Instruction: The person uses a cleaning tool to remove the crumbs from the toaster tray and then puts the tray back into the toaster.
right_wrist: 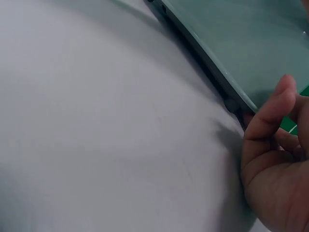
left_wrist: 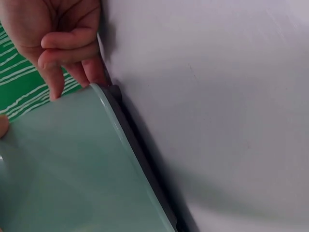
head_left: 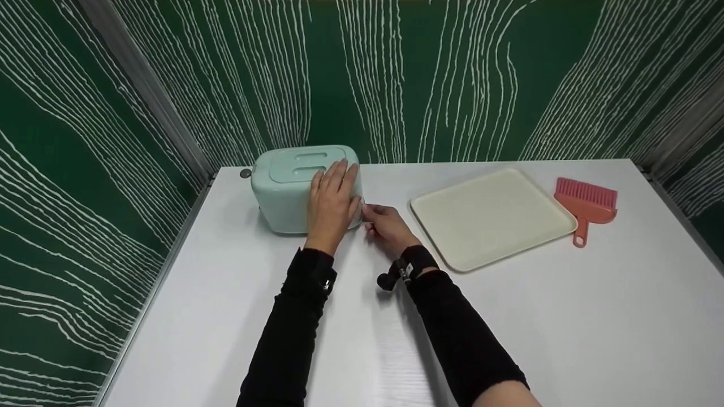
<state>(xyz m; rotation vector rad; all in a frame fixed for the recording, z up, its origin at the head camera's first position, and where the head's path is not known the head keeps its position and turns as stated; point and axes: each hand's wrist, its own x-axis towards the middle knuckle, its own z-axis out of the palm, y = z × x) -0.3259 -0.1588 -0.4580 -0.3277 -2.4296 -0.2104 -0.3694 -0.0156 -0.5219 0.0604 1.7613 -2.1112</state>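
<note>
A mint-green toaster [head_left: 283, 206] with two slots in its top stands at the back left of the white table, a round grey knob [head_left: 245, 173] at its left end. Across its front and top edge near the right end rests my left hand [head_left: 334, 198], fingers straight. Low at the toaster's right end is my right hand [head_left: 390, 223], its fingers curled at the bottom corner. The right wrist view has this right hand [right_wrist: 275, 159] with its fingertips right at the dark base [right_wrist: 207, 72]. Part of those fingertips is hidden behind the toaster's corner.
To the right lies a cream tray [head_left: 492, 220]. Past it, a coral dustpan [head_left: 588, 209] with a pink brush [head_left: 588, 192] lies close to the tray's right corner. Green panels with white lines [head_left: 367, 85] rise behind the table and at its sides.
</note>
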